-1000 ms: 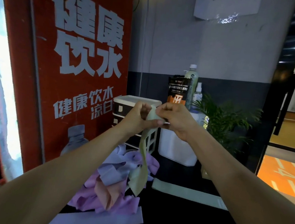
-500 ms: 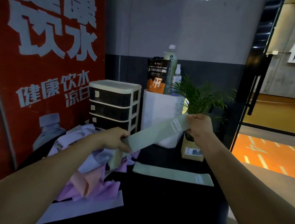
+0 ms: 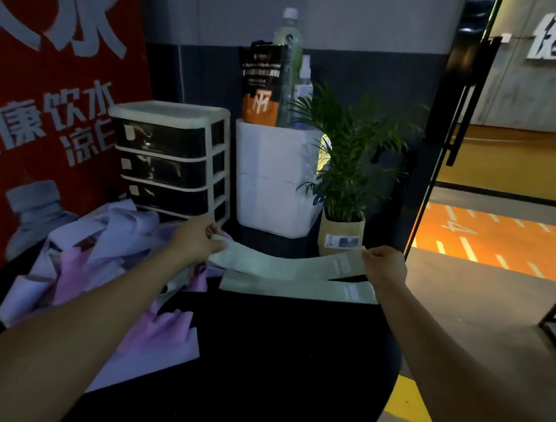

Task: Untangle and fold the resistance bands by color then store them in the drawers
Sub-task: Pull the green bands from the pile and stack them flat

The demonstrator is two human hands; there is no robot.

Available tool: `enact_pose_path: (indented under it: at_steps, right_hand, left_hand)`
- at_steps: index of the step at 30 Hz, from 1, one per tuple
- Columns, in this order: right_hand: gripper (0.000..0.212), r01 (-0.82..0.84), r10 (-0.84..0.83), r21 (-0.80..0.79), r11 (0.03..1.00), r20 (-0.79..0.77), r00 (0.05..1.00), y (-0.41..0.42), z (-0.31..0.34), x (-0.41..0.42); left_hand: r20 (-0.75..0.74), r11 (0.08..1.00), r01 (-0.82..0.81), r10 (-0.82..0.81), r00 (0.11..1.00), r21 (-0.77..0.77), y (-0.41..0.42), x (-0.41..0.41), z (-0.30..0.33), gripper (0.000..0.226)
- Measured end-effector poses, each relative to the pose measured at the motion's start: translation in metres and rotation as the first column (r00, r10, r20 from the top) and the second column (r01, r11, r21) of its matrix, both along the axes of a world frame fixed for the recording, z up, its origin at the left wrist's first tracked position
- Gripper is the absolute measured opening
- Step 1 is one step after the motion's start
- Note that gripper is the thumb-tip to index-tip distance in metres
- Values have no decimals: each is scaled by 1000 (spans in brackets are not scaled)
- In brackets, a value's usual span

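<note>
A pale green resistance band (image 3: 286, 263) is stretched flat between my hands, just above the black table (image 3: 275, 360). My left hand (image 3: 194, 241) pinches its left end and my right hand (image 3: 384, 264) pinches its right end. Right under it, a second pale green band (image 3: 297, 287) lies flat on the table. A tangled heap of lilac, purple and pink bands (image 3: 99, 263) sits at the left. The white drawer unit (image 3: 171, 155), with three dark drawers all closed, stands behind the heap.
A white box (image 3: 272, 183) holding a bottle, a spray bottle and a dark pouch stands right of the drawers, with a potted plant (image 3: 346, 169) beside it. A red poster wall lines the left. The table edge curves off at the right above an orange floor.
My hands pulled apart from a bunched grip, drew the green band out flat, then lowered it from a tilt to just over the band lying on the table.
</note>
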State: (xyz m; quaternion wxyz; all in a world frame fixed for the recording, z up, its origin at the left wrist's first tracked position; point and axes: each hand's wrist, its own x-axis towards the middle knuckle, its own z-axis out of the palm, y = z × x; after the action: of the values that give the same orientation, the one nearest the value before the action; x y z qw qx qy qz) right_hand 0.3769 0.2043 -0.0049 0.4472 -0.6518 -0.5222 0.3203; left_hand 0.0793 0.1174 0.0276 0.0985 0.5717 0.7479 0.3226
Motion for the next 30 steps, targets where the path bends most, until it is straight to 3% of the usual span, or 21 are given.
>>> enact_pose_path:
  at_steps: [9,21,23,25,27,30]
  right_hand:
    - [19,44,-56,54,998,228,972,-3,-41,19]
    - [25,50,-83,100,994,366,927,-8,-56,10]
    - [31,-17,-49,152,988,422,905,-16,-50,-2]
    - [30,-190,88,175,966,466,880,-25,-49,-19]
    - [30,-365,227,159,917,544,808,-35,-56,-35]
    - [34,-475,320,87,876,632,706,-44,-69,-45]
  left_hand:
    - [-30,999,-39,38,999,-12,14,28,-55,14]
    - [-168,999,28,-35,985,-43,2,25,-79,36]
    - [-196,999,48,-49,979,-11,-5,27,-81,36]
    - [-232,999,47,-50,971,-18,-12,31,-86,34]
    - [-228,999,20,-27,973,-31,-18,34,-92,34]
    - [-199,1000,-16,11,980,-27,-21,36,-97,35]
